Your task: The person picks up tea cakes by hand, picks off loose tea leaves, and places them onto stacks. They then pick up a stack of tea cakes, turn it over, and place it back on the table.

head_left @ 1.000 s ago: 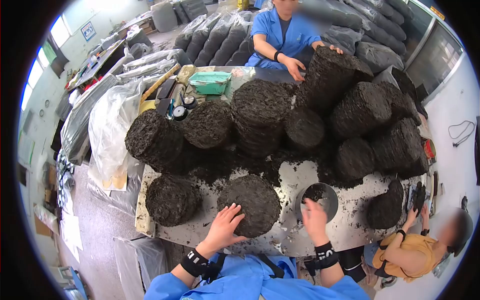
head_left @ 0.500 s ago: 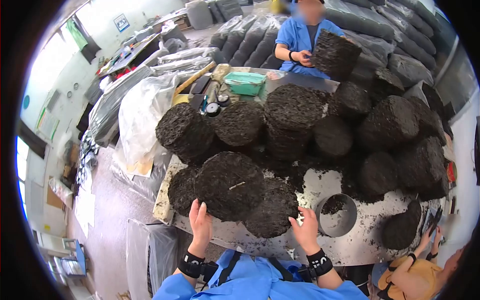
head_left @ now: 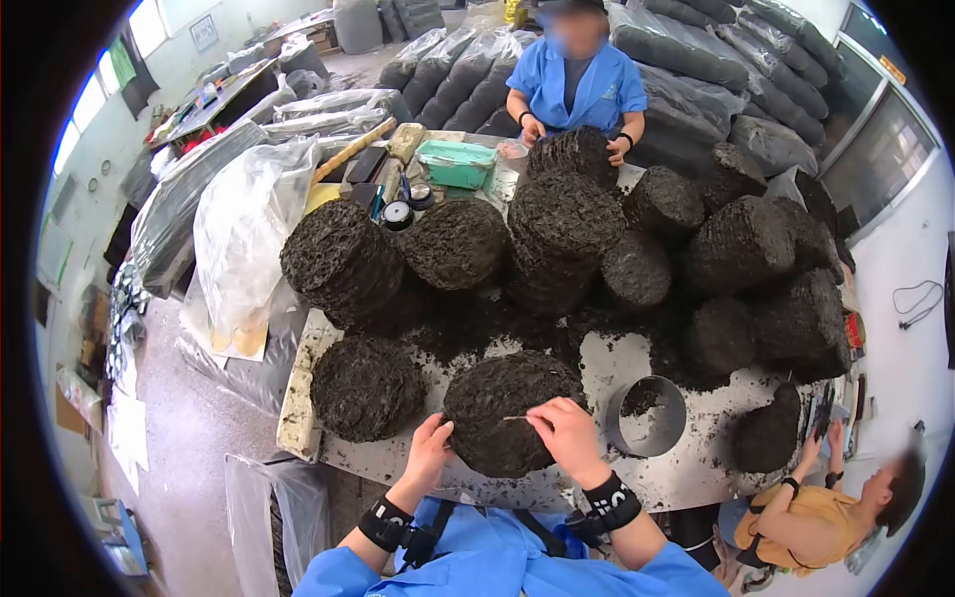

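Observation:
A dark, rough round slab [head_left: 497,438] lies near the table's front edge, in front of me. My left hand [head_left: 432,445] rests against its left side, the fingertips curled at the rim. Over the slab's upper right, my right hand [head_left: 563,430] pinches a thin pale stick [head_left: 514,418] between thumb and fingers. To the left, another round slab [head_left: 368,388] sits on the table. A metal ring [head_left: 647,416] stands to the right of my right hand, with dark crumbs inside.
Stacks of dark round slabs [head_left: 562,239] line the table's [head_left: 607,363] middle and right. A teal tub [head_left: 456,164] and round gauges [head_left: 397,215] are at the back left. One co-worker [head_left: 577,80] handles a dark piece across the table; another [head_left: 816,517] is at the lower right.
The large slab has moved right and down, off the left one and over the front slab's place. My right hand has closed on the stick. The co-worker opposite has lowered a dark piece onto the table.

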`<state>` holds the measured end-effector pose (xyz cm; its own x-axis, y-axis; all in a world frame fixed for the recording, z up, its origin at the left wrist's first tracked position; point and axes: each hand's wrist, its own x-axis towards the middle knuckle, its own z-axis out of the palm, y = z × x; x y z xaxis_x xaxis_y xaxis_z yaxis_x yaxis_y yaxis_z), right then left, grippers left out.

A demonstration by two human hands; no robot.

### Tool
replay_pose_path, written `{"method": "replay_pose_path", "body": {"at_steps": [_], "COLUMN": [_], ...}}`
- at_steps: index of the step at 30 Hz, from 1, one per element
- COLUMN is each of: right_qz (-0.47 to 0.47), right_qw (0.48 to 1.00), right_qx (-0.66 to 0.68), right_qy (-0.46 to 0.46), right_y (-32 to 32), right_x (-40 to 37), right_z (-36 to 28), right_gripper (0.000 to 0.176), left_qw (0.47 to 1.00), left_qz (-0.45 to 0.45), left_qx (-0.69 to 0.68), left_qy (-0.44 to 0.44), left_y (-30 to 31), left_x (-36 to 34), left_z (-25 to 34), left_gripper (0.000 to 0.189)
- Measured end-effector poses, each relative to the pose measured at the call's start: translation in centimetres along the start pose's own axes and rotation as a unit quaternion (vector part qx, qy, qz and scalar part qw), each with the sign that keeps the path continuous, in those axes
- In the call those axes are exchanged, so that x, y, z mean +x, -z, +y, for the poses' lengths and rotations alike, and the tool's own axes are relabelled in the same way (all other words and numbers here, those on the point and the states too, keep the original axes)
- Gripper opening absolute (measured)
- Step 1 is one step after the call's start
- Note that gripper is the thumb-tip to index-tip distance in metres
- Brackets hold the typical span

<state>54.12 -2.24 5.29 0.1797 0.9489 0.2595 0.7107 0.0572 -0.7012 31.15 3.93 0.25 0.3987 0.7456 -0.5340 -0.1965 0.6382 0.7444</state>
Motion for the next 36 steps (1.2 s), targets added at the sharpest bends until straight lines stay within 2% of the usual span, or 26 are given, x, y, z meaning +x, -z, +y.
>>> {"method": "replay_pose_path", "body": {"at_steps": [2,4,9,11,13,15,19,21,23,26,27,28,29,30,31,32,33,35,36], "right_qz": [0.012,0.053,0.053,-0.048,-0.092,-0.093,-0.019,-0.014,0.017,0.079,0.133,0.171,0.198,0.204,0.126,0.129,0.131,0.081,0.051], "right_qw": [1.000,0.998,0.994,0.997,0.993,0.988,0.984,0.986,0.968,0.942,0.933,0.945,0.937,0.929,0.888,0.902,0.916,0.967,0.983], "right_qx": [-0.012,-0.016,-0.093,0.004,-0.031,-0.086,-0.107,-0.071,0.087,0.136,0.121,0.000,-0.059,-0.160,-0.332,-0.315,-0.298,-0.078,-0.047], "right_qy": [-0.012,-0.022,-0.025,-0.056,-0.070,-0.088,-0.142,-0.148,-0.233,-0.297,-0.313,-0.280,-0.282,-0.264,-0.292,-0.265,-0.236,-0.227,-0.167], "right_y": [-0.8,-1.8,-1.6,-1.0,-2.2,-3.2,-5.5,-5.1,-3.7,0.9,3.3,4.6,6.2,7.2,7.8,7.7,7.3,5.1,3.5], "right_x": [1.6,3.4,5.7,5.6,4.6,3.8,2.9,2.8,2.4,-0.1,-0.5,-2.6,-4.1,-6.3,-7.5,-8.4,-7.6,-5.6,-5.0], "right_z": [0.3,1.2,2.6,1.2,0.9,-0.2,-0.2,-0.1,0.4,3.9,3.7,7.5,9.7,12.1,12.4,12.6,10.1,4.7,2.7], "right_gripper": [0.005,0.004,0.005,0.006,0.011,0.011,0.012,0.010,0.009,0.013,0.013,0.013,0.011,0.011,0.011,0.011,0.012,0.013,0.012], "left_qw": [1.000,0.998,0.998,0.995,0.997,0.998,0.995,0.994,0.994,0.996,0.997,0.997,0.997,0.996,0.996,0.996,0.993,0.988,0.990], "left_qz": [-0.005,-0.029,-0.032,-0.038,-0.047,-0.043,-0.052,-0.053,-0.070,-0.080,-0.078,-0.078,-0.079,-0.081,-0.083,-0.074,-0.062,-0.049,-0.046], "left_qx": [-0.017,0.055,0.050,0.085,0.057,0.044,0.083,0.088,0.086,0.045,0.010,0.009,0.012,0.016,0.018,0.054,0.089,0.143,0.127], "left_qy": [0.009,-0.007,-0.004,-0.020,-0.022,-0.020,-0.019,-0.022,-0.018,-0.003,0.006,0.005,0.009,0.016,0.020,-0.009,-0.040,-0.029,-0.033], "left_y": [0.4,0.4,0.0,0.5,0.6,0.5,1.0,0.7,1.2,0.2,-0.2,-0.4,-0.7,-1.0,-1.0,-0.8,-0.8,-1.2,-1.5], "left_x": [0.0,0.4,0.4,1.0,1.3,1.4,2.0,1.8,1.9,1.2,0.9,0.9,0.9,0.8,1.0,1.7,2.2,1.7,1.6], "left_z": [0.1,0.0,0.8,0.0,-0.4,-0.3,-0.9,-0.6,-0.7,0.4,0.9,1.0,1.1,0.9,0.1,-0.9,-1.4,-0.8,-0.6], "left_gripper": [0.028,0.029,0.028,0.027,0.026,0.025,0.024,0.024,0.026,0.027,0.026,0.026,0.027,0.027,0.027,0.028,0.028,0.028,0.027]}}
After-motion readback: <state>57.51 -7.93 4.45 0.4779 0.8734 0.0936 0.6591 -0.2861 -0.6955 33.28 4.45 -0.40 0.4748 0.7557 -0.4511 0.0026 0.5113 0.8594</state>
